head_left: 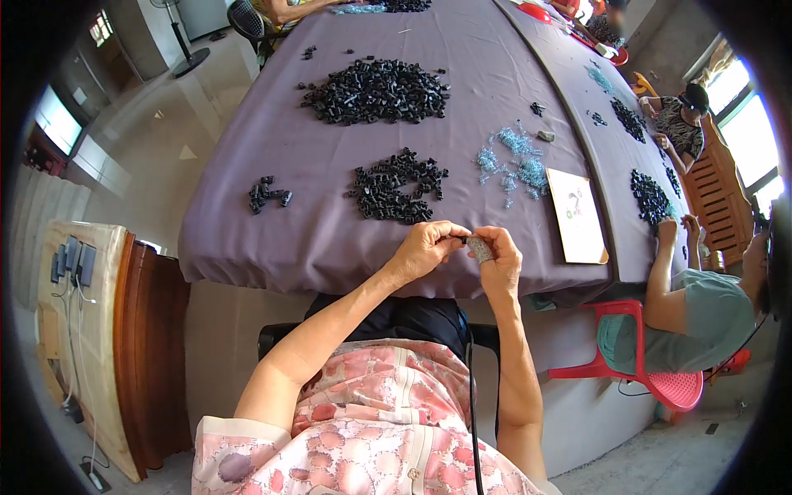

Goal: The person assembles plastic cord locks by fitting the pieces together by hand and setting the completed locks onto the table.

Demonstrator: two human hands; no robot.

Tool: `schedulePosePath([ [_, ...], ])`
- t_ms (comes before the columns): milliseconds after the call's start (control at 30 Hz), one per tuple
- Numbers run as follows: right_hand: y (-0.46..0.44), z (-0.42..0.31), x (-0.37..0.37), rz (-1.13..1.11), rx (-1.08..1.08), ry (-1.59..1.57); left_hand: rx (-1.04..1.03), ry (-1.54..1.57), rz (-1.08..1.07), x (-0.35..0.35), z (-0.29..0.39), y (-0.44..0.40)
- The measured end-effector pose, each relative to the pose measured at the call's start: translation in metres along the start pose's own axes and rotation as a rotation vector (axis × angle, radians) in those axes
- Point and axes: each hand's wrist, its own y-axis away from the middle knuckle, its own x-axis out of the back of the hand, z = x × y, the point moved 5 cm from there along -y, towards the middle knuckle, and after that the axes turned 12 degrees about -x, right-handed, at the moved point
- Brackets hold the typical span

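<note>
Near the table's front edge, my left hand point(427, 250) pinches a small black piece point(464, 240), mostly hidden by the fingers. Close beside it, my right hand point(502, 257) is closed with a grey, stone-like piece point(479, 248) at its thumb; I cannot tell whether this is held or wrapped on. The fingertips of both hands nearly meet at the black piece. Just beyond them lies a pile of small black plastic parts point(398, 186). To its right are scattered clear bluish small pieces point(518, 157). A smaller cluster of black parts point(268, 195) sits at the left.
A purple-grey cloth point(313, 247) covers the table. A larger black pile point(375, 91) lies farther back. At the right are a card point(577, 216) and a grey stone point(545, 135). A co-worker point(697, 305) sits on a red chair point(619, 330); others work farther along.
</note>
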Motion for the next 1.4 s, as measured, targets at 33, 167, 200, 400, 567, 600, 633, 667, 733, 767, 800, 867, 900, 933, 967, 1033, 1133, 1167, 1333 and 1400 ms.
schedulePosePath([
  [33,-0.001,0.001,0.000,-0.017,-0.018,-0.018,0.003,0.015,0.005,0.000,0.000,0.000],
  [167,-0.003,0.003,-0.004,-0.058,-0.037,-0.018,0.011,0.070,0.020,0.000,0.003,0.000],
  [200,-0.003,0.002,-0.005,-0.061,-0.027,0.000,0.011,0.083,0.023,0.001,0.003,0.001],
  [400,-0.005,-0.003,-0.013,-0.053,0.146,0.046,-0.028,0.145,0.066,0.005,-0.001,0.000],
  [567,-0.030,-0.006,-0.015,-0.095,-0.102,-0.065,-0.009,0.239,0.062,0.005,-0.002,0.001],
  [600,-0.042,-0.005,-0.015,-0.091,-0.116,-0.019,-0.005,0.260,0.046,0.004,-0.003,0.002],
  [633,-0.057,0.004,-0.016,-0.119,-0.125,0.056,0.005,0.281,0.042,0.003,-0.001,0.002],
  [667,-0.069,0.009,-0.018,-0.131,-0.104,0.145,0.006,0.273,0.043,0.003,0.001,0.003],
  [733,-0.086,0.010,-0.026,-0.154,-0.060,0.324,0.009,0.257,0.046,0.004,0.002,0.004],
  [767,-0.091,0.009,-0.031,-0.138,0.010,0.427,0.005,0.260,0.047,0.004,0.002,0.004],
  [800,-0.094,0.005,-0.038,-0.138,-0.012,0.489,0.003,0.264,0.047,0.004,0.000,0.004],
  [867,-0.095,-0.005,-0.049,-0.137,-0.063,0.615,0.004,0.275,0.047,0.003,-0.003,0.005],
  [900,-0.097,-0.004,-0.053,-0.144,-0.060,0.693,0.014,0.253,0.040,0.003,-0.003,0.005],
  [933,-0.099,-0.002,-0.055,-0.132,-0.037,0.742,0.024,0.231,0.033,0.004,-0.002,0.005],
  [967,-0.101,0.001,-0.057,-0.119,-0.014,0.791,0.034,0.209,0.026,0.004,-0.001,0.005],
  [1033,-0.098,-0.004,-0.060,-0.131,0.011,0.849,0.016,0.216,0.028,0.003,-0.001,0.005],
  [1133,-0.095,-0.005,-0.062,-0.193,-0.007,0.836,0.006,0.230,0.031,0.004,-0.001,0.005],
  [1167,-0.094,-0.005,-0.062,-0.198,0.041,0.827,0.005,0.237,0.030,0.004,-0.001,0.005],
  [1333,-0.086,-0.007,-0.053,-0.265,0.139,0.618,-0.003,0.219,0.042,0.005,0.002,0.005],
  [1400,-0.084,-0.008,-0.046,-0.235,0.060,0.573,0.004,0.205,0.054,0.005,0.003,0.005],
])
